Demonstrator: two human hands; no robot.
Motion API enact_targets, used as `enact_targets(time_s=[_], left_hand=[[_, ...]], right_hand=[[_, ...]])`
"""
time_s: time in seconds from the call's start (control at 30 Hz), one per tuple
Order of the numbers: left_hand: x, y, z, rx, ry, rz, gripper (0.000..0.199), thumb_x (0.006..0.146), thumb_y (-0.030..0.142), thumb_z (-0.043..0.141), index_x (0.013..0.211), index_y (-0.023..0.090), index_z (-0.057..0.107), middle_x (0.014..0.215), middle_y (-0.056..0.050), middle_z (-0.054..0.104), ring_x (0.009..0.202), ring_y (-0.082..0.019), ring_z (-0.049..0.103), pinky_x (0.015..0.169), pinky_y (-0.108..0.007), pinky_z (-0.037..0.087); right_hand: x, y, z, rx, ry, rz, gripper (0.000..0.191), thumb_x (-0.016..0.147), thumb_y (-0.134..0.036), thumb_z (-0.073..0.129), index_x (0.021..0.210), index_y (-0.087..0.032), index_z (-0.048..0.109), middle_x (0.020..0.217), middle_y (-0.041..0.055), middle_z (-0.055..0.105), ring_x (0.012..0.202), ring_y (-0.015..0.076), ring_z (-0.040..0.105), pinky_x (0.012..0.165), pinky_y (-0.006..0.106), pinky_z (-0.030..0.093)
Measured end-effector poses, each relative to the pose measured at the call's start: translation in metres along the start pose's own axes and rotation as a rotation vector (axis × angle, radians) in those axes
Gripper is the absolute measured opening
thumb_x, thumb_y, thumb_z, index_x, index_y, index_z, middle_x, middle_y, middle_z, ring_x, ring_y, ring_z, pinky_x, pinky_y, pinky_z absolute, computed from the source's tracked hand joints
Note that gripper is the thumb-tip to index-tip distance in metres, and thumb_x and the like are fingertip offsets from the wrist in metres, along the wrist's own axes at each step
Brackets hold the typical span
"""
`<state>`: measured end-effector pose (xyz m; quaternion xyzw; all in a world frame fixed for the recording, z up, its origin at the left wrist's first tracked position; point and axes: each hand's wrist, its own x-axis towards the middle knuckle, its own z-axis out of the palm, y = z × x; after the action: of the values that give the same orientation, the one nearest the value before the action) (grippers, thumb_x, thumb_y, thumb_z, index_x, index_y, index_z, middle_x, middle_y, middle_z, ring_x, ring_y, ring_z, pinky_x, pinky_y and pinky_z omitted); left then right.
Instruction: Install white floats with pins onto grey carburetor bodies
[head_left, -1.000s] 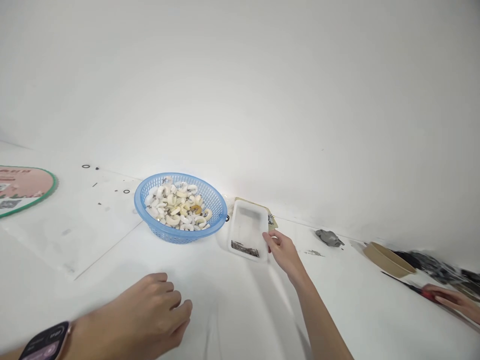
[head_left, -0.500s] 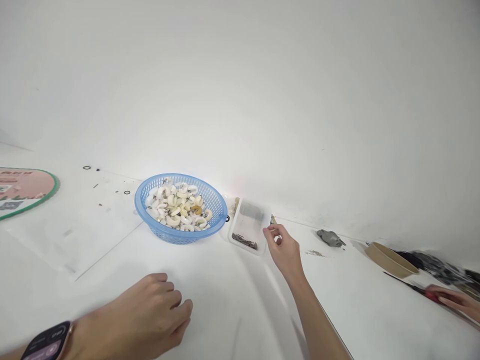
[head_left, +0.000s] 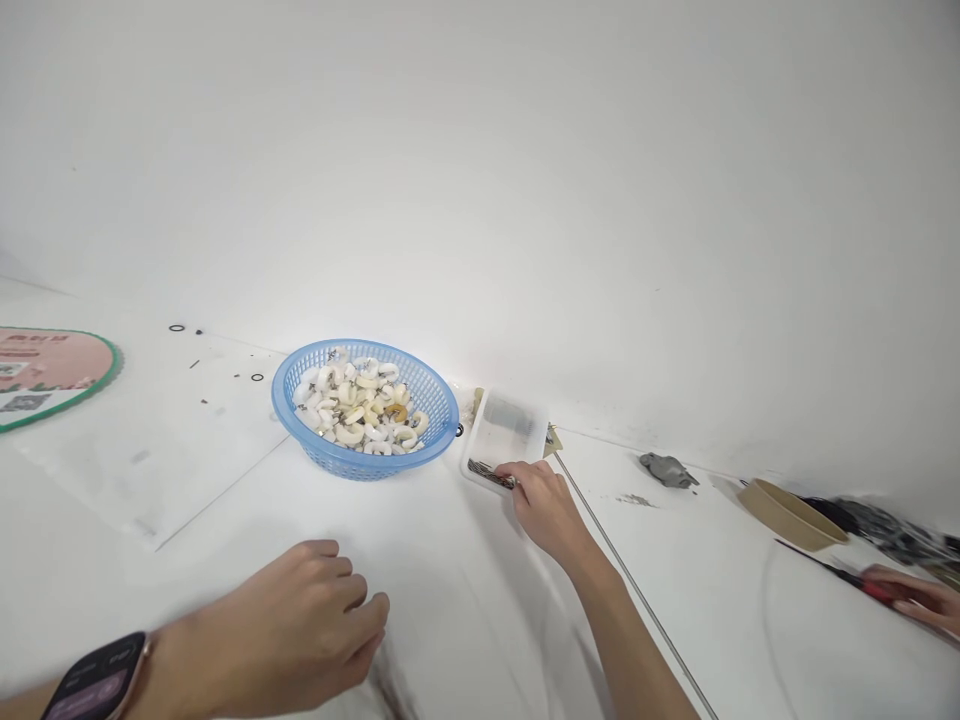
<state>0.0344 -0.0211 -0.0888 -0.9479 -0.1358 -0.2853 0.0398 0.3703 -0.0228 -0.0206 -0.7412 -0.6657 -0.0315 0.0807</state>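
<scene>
My right hand (head_left: 541, 500) reaches into a white plastic tray (head_left: 504, 445), its fingertips down at a small heap of thin dark metal pins (head_left: 486, 470). The fingers are drawn together there, and what sits between them is hidden. Nearer to me, my left hand (head_left: 315, 625) is closed, fingers curled and knuckles up, with a watch (head_left: 97, 680) on its wrist. Whatever it grips is hidden from above; a blurred brown streak (head_left: 390, 690) shows beneath it. Between the hands and the wall stands a blue mesh basket (head_left: 289, 420) full of white and yellowish curved pieces (head_left: 364, 405).
A thin metal rod (head_left: 622, 565) runs beside my right forearm. Grey putty-like material (head_left: 667, 470) and a tan bowl (head_left: 791, 513) lie along the wall. Another person's hand (head_left: 919, 595) holds a red-handled tool (head_left: 874, 588). At left lies a green-edged printed board (head_left: 52, 375).
My right hand has moved from the tray's right edge down and left to the metal pins inside it. The left hand has barely shifted; a brown streak now shows below it.
</scene>
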Motion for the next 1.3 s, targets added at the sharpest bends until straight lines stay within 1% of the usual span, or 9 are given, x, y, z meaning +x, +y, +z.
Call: enact_targets(time_s=[0.17, 0.37, 0.5, 0.6, 0.8, 0.93, 1.03, 1.17, 1.3], left_hand=[[0.000, 0.000, 0.000, 0.007, 0.016, -0.007, 0.019, 0.091, 0.021, 0.053, 0.075, 0.024, 0.044, 0.057, 0.005, 0.048, 0.050, -0.017, 0.045, 0.054, -0.036, 0.031], [-0.001, 0.002, -0.003, -0.012, -0.009, -0.003, 0.020, 0.092, 0.020, 0.052, 0.075, 0.024, 0.043, 0.058, 0.006, 0.049, 0.050, -0.017, 0.045, 0.054, -0.036, 0.031], [-0.003, 0.002, -0.004, -0.021, -0.035, -0.005, 0.019, 0.093, 0.022, 0.053, 0.076, 0.024, 0.045, 0.059, 0.006, 0.051, 0.052, -0.018, 0.048, 0.055, -0.037, 0.031], [-0.003, 0.002, -0.003, -0.025, -0.038, 0.000, 0.018, 0.093, 0.022, 0.055, 0.077, 0.024, 0.046, 0.060, 0.006, 0.052, 0.052, -0.018, 0.049, 0.056, -0.037, 0.031], [-0.001, 0.002, -0.006, -0.043, -0.033, -0.005, 0.019, 0.092, 0.020, 0.056, 0.076, 0.024, 0.046, 0.059, 0.007, 0.052, 0.052, -0.017, 0.050, 0.055, -0.037, 0.032], [-0.001, 0.003, -0.007, -0.045, -0.025, -0.010, 0.018, 0.091, 0.020, 0.056, 0.076, 0.024, 0.047, 0.059, 0.006, 0.053, 0.052, -0.017, 0.051, 0.056, -0.037, 0.032], [-0.002, 0.003, -0.005, -0.062, -0.029, -0.015, 0.017, 0.091, 0.019, 0.056, 0.076, 0.024, 0.047, 0.060, 0.006, 0.054, 0.053, -0.017, 0.052, 0.057, -0.036, 0.032], [-0.003, 0.003, -0.003, -0.081, -0.021, -0.026, 0.018, 0.089, 0.017, 0.056, 0.075, 0.023, 0.047, 0.060, 0.006, 0.055, 0.053, -0.016, 0.052, 0.058, -0.036, 0.032], [-0.004, 0.003, -0.004, -0.089, -0.039, -0.039, 0.016, 0.089, 0.017, 0.057, 0.077, 0.025, 0.049, 0.061, 0.006, 0.057, 0.054, -0.018, 0.054, 0.058, -0.037, 0.034]], right_hand=[[-0.001, -0.001, 0.000, -0.057, -0.005, 0.007, 0.047, 0.087, -0.003, 0.034, 0.109, -0.023, 0.070, 0.107, 0.0027, 0.074, 0.107, 0.0244, 0.059, 0.091, 0.038, 0.039], [-0.002, -0.001, -0.004, -0.108, -0.019, 0.004, 0.049, 0.086, 0.001, 0.034, 0.110, -0.020, 0.072, 0.108, 0.0049, 0.075, 0.106, 0.0256, 0.057, 0.089, 0.038, 0.038], [-0.004, -0.004, -0.007, -0.123, -0.035, -0.003, 0.046, 0.088, -0.002, 0.037, 0.113, -0.020, 0.071, 0.112, 0.0060, 0.074, 0.110, 0.0261, 0.057, 0.090, 0.038, 0.039], [-0.006, -0.004, -0.010, -0.134, -0.047, -0.007, 0.044, 0.090, -0.005, 0.037, 0.113, -0.021, 0.071, 0.111, 0.0068, 0.074, 0.110, 0.0254, 0.057, 0.090, 0.037, 0.039], [-0.008, -0.001, -0.014, -0.152, -0.076, -0.001, 0.044, 0.089, -0.007, 0.040, 0.116, -0.022, 0.071, 0.102, 0.0090, 0.071, 0.110, 0.0254, 0.057, 0.092, 0.037, 0.040], [-0.010, -0.003, -0.017, -0.137, -0.097, 0.010, 0.038, 0.088, -0.017, 0.049, 0.118, -0.024, 0.071, 0.101, 0.0087, 0.069, 0.109, 0.0270, 0.057, 0.088, 0.035, 0.043], [-0.011, -0.004, -0.019, -0.127, -0.108, 0.026, 0.036, 0.086, -0.023, 0.055, 0.118, -0.027, 0.071, 0.102, 0.0084, 0.067, 0.104, 0.0272, 0.059, 0.084, 0.034, 0.046], [-0.012, -0.003, -0.019, -0.121, -0.097, 0.030, 0.034, 0.089, -0.021, 0.054, 0.116, -0.025, 0.073, 0.104, 0.0099, 0.067, 0.098, 0.0254, 0.062, 0.085, 0.034, 0.047], [-0.013, -0.004, -0.021, -0.106, -0.085, 0.016, 0.032, 0.091, -0.019, 0.054, 0.116, -0.024, 0.073, 0.104, 0.0097, 0.069, 0.099, 0.0240, 0.064, 0.087, 0.033, 0.047]])
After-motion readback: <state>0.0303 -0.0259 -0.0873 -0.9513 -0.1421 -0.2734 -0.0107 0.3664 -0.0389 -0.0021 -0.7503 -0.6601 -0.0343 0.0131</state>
